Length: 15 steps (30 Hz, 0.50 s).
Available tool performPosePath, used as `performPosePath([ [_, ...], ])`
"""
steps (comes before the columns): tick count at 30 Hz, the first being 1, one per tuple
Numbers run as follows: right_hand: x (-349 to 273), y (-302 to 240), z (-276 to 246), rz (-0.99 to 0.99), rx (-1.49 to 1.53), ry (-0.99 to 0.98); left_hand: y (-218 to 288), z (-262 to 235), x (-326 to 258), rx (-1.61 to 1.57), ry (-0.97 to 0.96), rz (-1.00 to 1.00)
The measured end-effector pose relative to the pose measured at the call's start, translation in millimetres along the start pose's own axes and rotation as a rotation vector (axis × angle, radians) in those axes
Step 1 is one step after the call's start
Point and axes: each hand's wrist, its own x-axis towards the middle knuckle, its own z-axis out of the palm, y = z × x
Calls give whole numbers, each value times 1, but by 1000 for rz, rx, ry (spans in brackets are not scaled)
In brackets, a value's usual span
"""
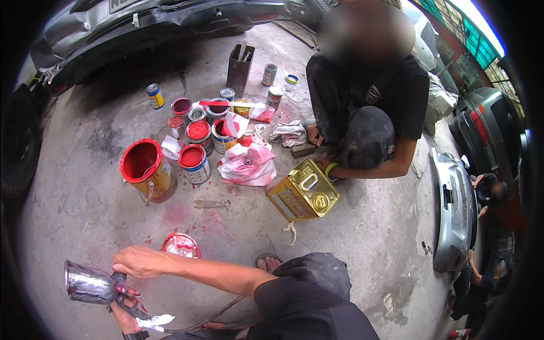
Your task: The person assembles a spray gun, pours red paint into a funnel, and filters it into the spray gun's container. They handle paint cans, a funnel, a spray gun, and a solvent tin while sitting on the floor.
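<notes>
A spray gun with a paint-smeared metal cup (89,283) is at the lower left, its cup tipped over toward the left. My left hand (126,316), a dark watch at its wrist, is wrapped round the gun's body from below. From above, my right hand (139,262) grips the gun near where the cup joins it; its fingertips are partly hidden. A dark hose (218,313) runs from the gun toward my legs. White cloth or tissue (156,322) hangs beside my left wrist. Just beyond my right forearm lies a red-smeared lid (181,245).
Paint cans stand ahead, among them a large red-filled can (148,170) and a smaller one (194,164). Stained rags (247,164) lie beside a gold square tin (303,190). A co-worker (368,102) squats across from me. A car bumper (164,28) overhangs the back; another (453,209) is right.
</notes>
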Motion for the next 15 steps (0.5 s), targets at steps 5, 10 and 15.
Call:
performPosePath([
  [5, -4, 0, 3, -41, -15, 45, -6, -7, 1, -76, -12, -26],
  [10, 8, 18, -10, 337, 187, -231, -5, 7, 4, -141, 37, -6],
  [15, -11, 44, -95, 370, -409, -422, -1, -13, 5, -19, -229, -61],
])
